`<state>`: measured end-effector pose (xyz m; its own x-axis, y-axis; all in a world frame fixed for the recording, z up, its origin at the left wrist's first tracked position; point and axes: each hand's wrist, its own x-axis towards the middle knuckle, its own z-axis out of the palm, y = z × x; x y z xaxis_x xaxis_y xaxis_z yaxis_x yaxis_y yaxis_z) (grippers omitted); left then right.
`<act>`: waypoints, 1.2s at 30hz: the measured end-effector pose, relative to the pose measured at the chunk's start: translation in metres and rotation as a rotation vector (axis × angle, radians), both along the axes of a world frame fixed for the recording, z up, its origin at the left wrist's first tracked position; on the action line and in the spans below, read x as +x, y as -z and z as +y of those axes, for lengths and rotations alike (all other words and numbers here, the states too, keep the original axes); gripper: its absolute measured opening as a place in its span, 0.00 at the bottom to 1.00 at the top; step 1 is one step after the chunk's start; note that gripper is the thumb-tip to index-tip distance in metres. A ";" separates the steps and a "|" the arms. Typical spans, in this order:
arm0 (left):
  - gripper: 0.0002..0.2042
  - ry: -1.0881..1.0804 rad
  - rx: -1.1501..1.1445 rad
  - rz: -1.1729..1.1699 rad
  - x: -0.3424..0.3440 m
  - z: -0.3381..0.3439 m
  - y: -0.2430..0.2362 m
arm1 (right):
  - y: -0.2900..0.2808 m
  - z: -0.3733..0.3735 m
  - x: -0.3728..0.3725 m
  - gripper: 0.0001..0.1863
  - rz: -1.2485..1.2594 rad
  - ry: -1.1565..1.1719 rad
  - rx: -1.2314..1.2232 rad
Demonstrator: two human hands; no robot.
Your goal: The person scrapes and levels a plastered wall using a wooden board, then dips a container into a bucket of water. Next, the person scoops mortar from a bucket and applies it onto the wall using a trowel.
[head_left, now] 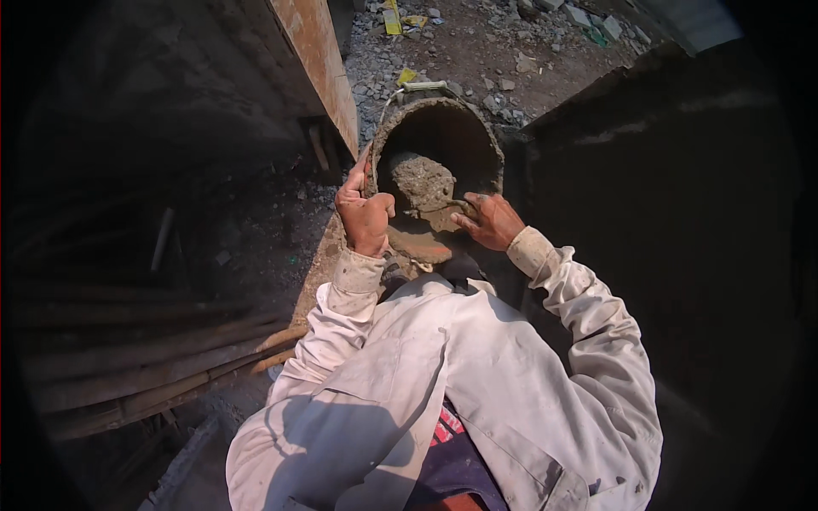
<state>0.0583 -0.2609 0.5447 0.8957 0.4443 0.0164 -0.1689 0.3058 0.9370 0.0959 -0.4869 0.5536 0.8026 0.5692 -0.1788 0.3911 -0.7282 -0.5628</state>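
Observation:
A mortar-crusted bucket (497,145) stands tilted in front of my body, its mouth facing me. Inside it is a lump of wet grey mortar (422,177). My left hand (366,217) grips the bucket's left rim, fingers along the outer wall and thumb toward the mouth. At the right side of the mouth, my right hand (492,223) is closed around the handle of a trowel (463,205). The trowel's blade reaches into the bucket and is mostly hidden by mortar. A sunlit, reddish patch shows at the bucket's lower edge.
A rough board or post edge (328,72) rises close beyond my left hand. To the right is a dark, shaded wall (656,187). Bamboo poles (170,375) lie at the lower left. Rubble (507,83) and yellow wrappers (392,19) litter the ground ahead.

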 end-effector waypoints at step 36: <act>0.26 0.087 0.428 -0.169 0.021 -0.045 0.000 | 0.098 0.022 0.019 0.07 -0.667 0.156 -0.284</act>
